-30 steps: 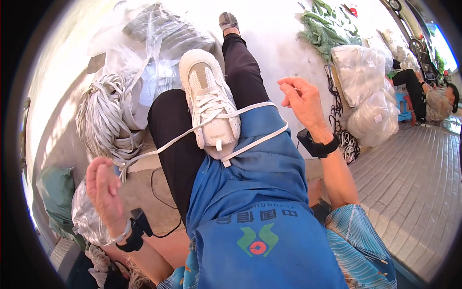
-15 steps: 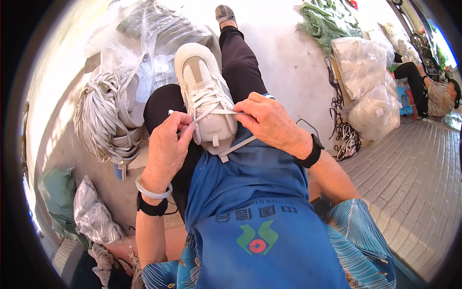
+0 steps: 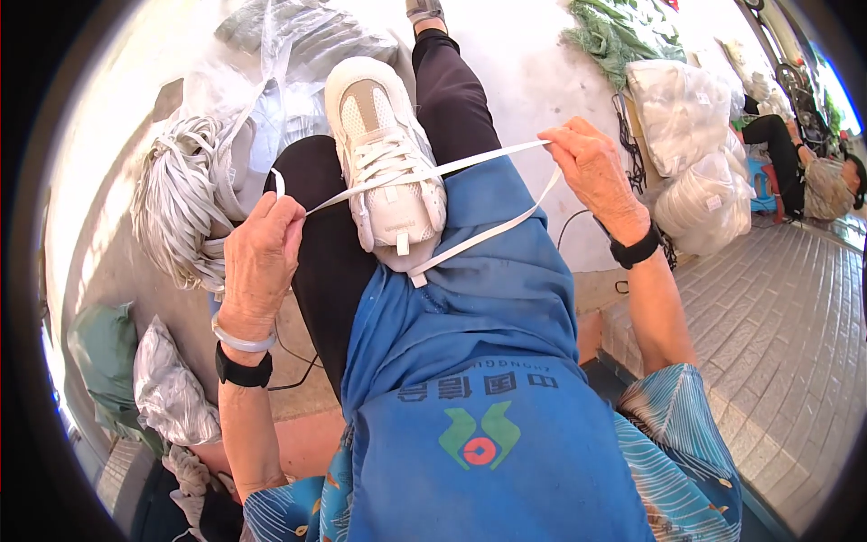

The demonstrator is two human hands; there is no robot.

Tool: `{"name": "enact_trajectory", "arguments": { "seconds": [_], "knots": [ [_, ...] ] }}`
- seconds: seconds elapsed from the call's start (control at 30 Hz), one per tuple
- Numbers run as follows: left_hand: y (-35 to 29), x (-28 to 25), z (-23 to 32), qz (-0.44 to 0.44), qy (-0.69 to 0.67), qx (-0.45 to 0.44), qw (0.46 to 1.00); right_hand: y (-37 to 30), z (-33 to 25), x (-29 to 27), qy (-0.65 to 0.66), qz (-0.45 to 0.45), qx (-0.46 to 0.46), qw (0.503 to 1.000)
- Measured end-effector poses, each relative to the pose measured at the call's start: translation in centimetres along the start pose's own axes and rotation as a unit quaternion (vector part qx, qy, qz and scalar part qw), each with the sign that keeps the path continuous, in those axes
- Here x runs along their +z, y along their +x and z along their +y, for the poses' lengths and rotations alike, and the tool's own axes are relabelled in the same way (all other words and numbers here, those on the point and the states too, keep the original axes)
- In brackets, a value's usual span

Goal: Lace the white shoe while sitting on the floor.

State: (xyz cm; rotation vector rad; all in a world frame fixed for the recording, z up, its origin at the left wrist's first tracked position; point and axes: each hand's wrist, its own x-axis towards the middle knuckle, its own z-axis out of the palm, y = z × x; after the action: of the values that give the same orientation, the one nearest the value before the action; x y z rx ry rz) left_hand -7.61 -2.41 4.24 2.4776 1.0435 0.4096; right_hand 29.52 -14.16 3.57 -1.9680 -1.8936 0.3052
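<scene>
A cream and beige sneaker (image 3: 397, 217) rests on my lap, its toe pointing away from me. Its upper eyelets are threaded with a flat white shoelace (image 3: 492, 156), whose two ends cross above the tongue and stretch out to either side. To the left of the shoe, my left hand (image 3: 260, 257) pinches one end, with the tip poking up past the fingers. Farther out on the right, my right hand (image 3: 591, 167) grips the other end. From there the loose tail droops back to the blue apron (image 3: 488, 361), just below the heel.
A thick bundle of white laces (image 3: 176, 208) hangs at the left beside clear plastic bags (image 3: 307, 45). Lower left are a green sack (image 3: 108, 361) and a wrapped plastic bag (image 3: 172, 384). Stuffed clear bags (image 3: 677, 117) stand at the right, where another person (image 3: 777, 144) sits farther off.
Both hands have moved apart, the left down and outward, the right up and outward. The lace ends are drawn out long and taut across the shoe.
</scene>
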Motion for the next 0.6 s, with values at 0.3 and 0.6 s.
{"name": "enact_trajectory", "arguments": {
  "seconds": [0.3, 0.6],
  "knots": [
    [-0.9, -0.3, 1.0, 0.125, -0.219, -0.136, 0.958, -0.1, -2.1, -3.1, 0.095, -0.049, 0.178, 0.978],
    [-1.8, 1.7, 4.2, -0.015, -0.463, -0.278, 0.842, -3.1, -9.6, 3.7, 0.049, -0.210, -0.129, 0.968]
  ]
}}
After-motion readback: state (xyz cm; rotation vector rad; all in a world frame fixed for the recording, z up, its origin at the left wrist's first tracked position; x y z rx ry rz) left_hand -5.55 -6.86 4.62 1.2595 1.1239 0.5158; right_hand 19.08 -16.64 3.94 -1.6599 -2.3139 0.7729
